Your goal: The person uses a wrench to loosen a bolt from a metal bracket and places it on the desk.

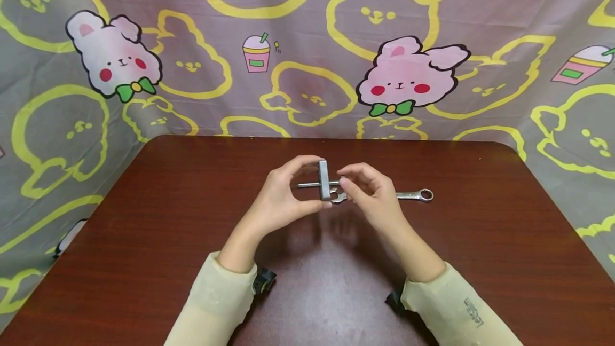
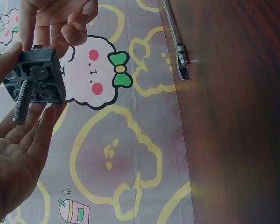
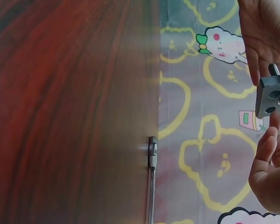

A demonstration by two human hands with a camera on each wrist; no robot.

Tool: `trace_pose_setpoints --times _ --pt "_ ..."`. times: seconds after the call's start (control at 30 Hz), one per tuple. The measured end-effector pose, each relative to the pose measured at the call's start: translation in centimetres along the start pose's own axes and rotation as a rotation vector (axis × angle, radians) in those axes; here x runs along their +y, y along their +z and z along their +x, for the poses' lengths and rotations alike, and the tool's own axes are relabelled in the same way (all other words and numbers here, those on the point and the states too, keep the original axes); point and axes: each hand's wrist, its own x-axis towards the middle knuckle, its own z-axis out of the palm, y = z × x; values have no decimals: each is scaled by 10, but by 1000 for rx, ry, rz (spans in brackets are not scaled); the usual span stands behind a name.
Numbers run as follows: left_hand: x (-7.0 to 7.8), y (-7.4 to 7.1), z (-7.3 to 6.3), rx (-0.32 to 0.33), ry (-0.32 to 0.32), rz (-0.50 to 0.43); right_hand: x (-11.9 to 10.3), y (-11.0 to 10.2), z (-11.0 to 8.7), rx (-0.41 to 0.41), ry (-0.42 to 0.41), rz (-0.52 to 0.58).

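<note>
My left hand (image 1: 281, 194) grips a small grey square block (image 1: 324, 175) by opposite edges, between thumb and fingers, above the table. A threaded bolt (image 1: 307, 185) runs through the block and sticks out on both sides. At the bolt's right end, the thumb and fingers of my right hand (image 1: 377, 196) pinch it. In the left wrist view the bolt's thread (image 2: 23, 105) shows plainly, and the block's face (image 2: 39, 72) has round recesses. Holes in the block (image 3: 270, 95) appear in the right wrist view, where the frame edge cuts it off.
A silver combination wrench (image 1: 410, 195) lies on the dark red wooden table (image 1: 192, 218), behind and partly hidden by my right hand. A printed cloth (image 1: 307, 95) with cartoon rabbits hangs along the table's back and sides.
</note>
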Motion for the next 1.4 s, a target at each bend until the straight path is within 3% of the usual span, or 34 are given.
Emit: trace_pose_setpoints --times 0.37,0.7,1.23,1.4 --pt "0 1 0 8 22 24 1 4 -1 70 6 53" --pt "-1 -1 1 23 21 -1 -1 3 0 -19 -134 -31" --pt "2 -1 1 24 27 13 -1 3 -1 65 -4 63" --pt "1 -1 1 27 30 -2 -1 4 0 57 -58 14"
